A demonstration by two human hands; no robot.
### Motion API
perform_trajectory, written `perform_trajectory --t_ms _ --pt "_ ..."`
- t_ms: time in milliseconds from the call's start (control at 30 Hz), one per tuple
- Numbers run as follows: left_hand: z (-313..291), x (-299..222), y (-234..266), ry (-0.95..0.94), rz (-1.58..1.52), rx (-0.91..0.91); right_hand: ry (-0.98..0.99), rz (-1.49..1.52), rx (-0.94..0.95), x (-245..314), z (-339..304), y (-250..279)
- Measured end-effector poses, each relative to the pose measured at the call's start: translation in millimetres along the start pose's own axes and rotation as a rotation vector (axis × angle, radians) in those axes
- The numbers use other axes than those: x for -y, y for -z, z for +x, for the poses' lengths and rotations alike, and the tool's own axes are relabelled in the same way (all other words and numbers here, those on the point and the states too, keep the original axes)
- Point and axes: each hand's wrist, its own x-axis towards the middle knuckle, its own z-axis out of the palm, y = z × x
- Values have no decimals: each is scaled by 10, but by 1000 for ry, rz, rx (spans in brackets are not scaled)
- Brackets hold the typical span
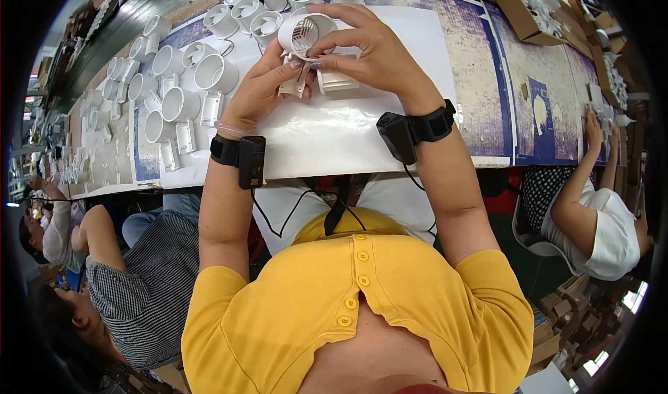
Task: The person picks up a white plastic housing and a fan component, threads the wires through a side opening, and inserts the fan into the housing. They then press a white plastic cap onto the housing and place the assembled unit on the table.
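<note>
Above the white sheet I hold a round white plastic fan housing (285,38) between both hands, with slats showing inside its open end. My left hand (259,88) is closed round its lower left side, where a white bracket (292,84) hangs below. My right hand (379,52) grips the rim from the right, with its fingertips curled over the edge and into the opening. Just under my right fingers is another white slotted plastic piece (338,79). Whether it joins the housing, I cannot tell.
Several white housings with brackets (181,105) stand to the left. Others with fan blades (266,24) crowd the back. A cardboard box (518,11) of small white parts sits at the far right. People sit on both sides, one person's hands (593,130) working at the right table end.
</note>
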Motion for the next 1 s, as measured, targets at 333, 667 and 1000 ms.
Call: perform_trajectory --t_ms 333,667,1000 --pt "-15 -37 19 27 -48 -2 32 -42 -26 4 9 -23" --pt "-6 -31 54 18 -83 28 -6 48 4 -17 12 -62" --pt "-2 -26 13 112 -30 -46 -26 87 59 -35 -1 -41"
